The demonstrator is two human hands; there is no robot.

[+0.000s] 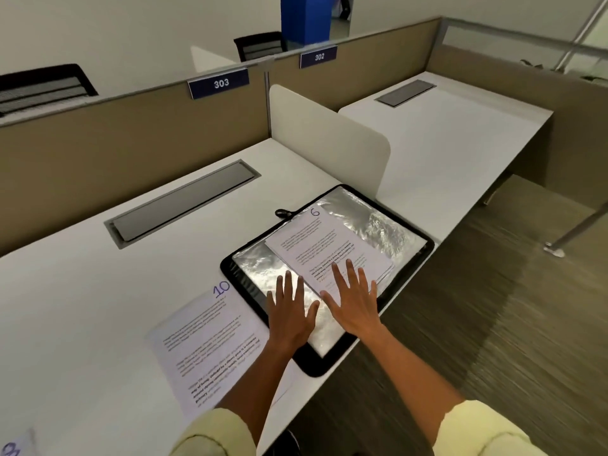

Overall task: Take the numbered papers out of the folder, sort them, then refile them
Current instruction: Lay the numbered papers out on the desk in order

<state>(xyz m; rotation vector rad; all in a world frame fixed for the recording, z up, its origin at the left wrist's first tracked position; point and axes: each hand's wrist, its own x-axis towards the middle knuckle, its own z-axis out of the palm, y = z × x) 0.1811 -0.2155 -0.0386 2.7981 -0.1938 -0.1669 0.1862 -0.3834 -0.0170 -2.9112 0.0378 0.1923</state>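
Note:
A black-rimmed folder (424, 245) with a shiny clear cover lies at the desk's front right corner, partly over the edge. A printed sheet marked 6 (320, 240) lies slanted on top of it. My left hand (291, 315) hovers flat, fingers spread, over the folder's clear plastic. Beside it my right hand (353, 302) is also flat and spread, its fingertips over the lower edge of sheet 6. To the left of the folder a sheet marked 10 (204, 343) lies on the desk. Another numbered sheet (14, 447) shows only its corner at the bottom left.
The white desk (82, 307) has a grey cable hatch (184, 200) behind the papers. A cream divider panel (329, 139) stands behind the folder, with a second desk (460, 136) beyond it. Tan partitions carry signs 303 (218, 83) and 302 (318, 56). Carpet floor lies to the right.

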